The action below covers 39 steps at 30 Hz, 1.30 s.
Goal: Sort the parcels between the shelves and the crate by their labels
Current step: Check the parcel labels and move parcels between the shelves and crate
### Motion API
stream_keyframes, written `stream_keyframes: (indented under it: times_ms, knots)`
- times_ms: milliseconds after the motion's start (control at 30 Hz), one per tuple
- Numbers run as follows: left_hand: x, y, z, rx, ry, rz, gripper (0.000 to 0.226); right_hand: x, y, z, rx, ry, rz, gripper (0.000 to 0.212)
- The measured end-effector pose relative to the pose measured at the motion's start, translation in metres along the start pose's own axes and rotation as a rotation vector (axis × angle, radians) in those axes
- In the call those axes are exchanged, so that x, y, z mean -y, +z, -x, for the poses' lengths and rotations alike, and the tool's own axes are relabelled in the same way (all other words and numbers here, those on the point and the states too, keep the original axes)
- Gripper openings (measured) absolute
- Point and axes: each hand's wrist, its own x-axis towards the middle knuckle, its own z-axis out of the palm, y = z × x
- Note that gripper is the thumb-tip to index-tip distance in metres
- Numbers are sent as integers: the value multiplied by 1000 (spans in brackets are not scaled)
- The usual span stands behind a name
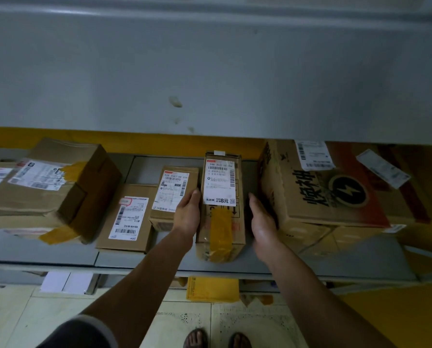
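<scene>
A parcel depot or courier pickup storeroom: grey metal shelves (pixel 235 266) hold taped cardboard parcels (pixel 220 209) with barcoded shipping labels (pixel 219 183) (some in Chinese), against a yellow wall (pixel 159 143), above a tiled floor (pixel 179 320).

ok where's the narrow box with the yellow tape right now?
In the head view, the narrow box stands centre on the grey shelf, between the left hand and right hand, with a small labelled box left and the big printed carton right.

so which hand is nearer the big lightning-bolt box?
Right. The right hand sits against the lightning-bolt box; the left hand is beyond the narrow parcel.
</scene>
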Motion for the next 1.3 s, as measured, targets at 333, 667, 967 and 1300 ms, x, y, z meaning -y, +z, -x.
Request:
stream_keyframes:
  times_ms: [333, 667, 967, 1300]
  knots:
    - [7, 1, 4, 84, 20, 93, 35, -16, -3, -7, 88, -41, -78, 34]
    - [8, -9, 50, 72, 192, 208, 27, -30, -11, 23, 99, -378, -106, 28]
    - [9, -20, 83, 140, 333, 309, 32, -28, -20, 67, 133, -653, -171, 33]
    - [6, -27, 100, 158, 345, 365, 34, -27, -21, 95, 148, -791, -188, 33]
